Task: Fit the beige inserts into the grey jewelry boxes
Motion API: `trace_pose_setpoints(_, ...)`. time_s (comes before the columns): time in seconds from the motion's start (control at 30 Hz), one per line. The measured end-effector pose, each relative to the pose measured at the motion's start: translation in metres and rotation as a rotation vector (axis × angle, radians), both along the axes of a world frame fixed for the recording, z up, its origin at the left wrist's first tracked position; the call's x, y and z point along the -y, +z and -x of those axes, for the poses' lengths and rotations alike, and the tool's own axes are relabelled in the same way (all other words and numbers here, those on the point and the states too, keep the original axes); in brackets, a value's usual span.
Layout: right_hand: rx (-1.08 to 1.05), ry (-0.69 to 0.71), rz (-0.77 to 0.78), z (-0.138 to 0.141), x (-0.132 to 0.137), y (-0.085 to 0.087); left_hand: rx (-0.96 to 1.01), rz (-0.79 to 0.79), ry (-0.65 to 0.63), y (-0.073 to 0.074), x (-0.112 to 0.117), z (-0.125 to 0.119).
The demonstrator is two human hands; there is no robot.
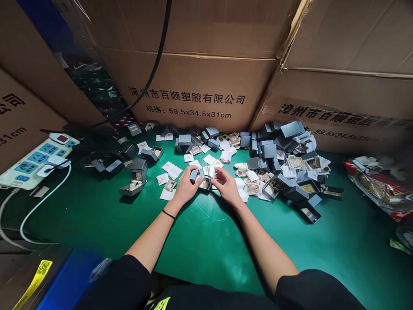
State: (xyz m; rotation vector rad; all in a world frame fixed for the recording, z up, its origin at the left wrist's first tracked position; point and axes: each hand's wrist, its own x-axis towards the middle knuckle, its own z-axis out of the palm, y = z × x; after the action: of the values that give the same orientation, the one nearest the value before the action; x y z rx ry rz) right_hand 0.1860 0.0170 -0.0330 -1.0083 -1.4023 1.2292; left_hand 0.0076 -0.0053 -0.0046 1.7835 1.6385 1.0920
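Observation:
My left hand (pixel 186 187) is closed around a small dark grey box (pixel 194 175) above the green table. Close beside it, my right hand (pixel 227 187) pinches a small white piece (pixel 211 172) between thumb and fingers. Between and just below my fingertips an open dark box (pixel 204 185) shows in part; my fingers hide some of it. White paper cards (pixel 174 172) and beige inserts (pixel 170 185) lie around both hands. To the left, a dark box (pixel 132 188) stands with its drawer pulled out.
Many dark boxes and inserts form a heap (pixel 290 162) at the right. A power strip (pixel 37 160) with a white cable lies at the far left. Large cardboard cartons (pixel 192 82) wall the back, and a red plastic bag (pixel 385 184) sits at the far right.

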Motion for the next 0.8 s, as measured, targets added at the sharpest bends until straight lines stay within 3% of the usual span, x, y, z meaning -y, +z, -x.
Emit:
trace_pose_setpoints(0.13, 0.002, -0.054, 0.022, -0.005, -0.004, -0.003, -0.036, 0.145, -0.282, 0.010, 0.003, 0.010)
trace_pose_setpoints(0.2, -0.006, -0.074, 0.021, -0.006, -0.005, -0.003, -0.075, 0.216, -0.355, 0.014, 0.005, 0.016)
trace_pose_setpoints(0.4, -0.033, -0.082, 0.029, -0.006, -0.005, -0.004, -0.160, 0.233, -0.356, 0.019, 0.005, 0.022)
trace_pose_setpoints(0.6, -0.015, -0.080, 0.019, -0.004, -0.004, -0.002, -0.147, 0.078, -0.329, 0.016, 0.007, 0.013)
trace_pose_setpoints(0.7, 0.121, -0.145, -0.059, -0.005, -0.002, 0.002, -0.129, 0.013, -0.317, 0.013, 0.005, 0.012)
trace_pose_setpoints(0.8, 0.431, -0.292, -0.262, -0.007, 0.000, 0.004, -0.035, 0.089, -0.220, 0.009, 0.002, 0.015)
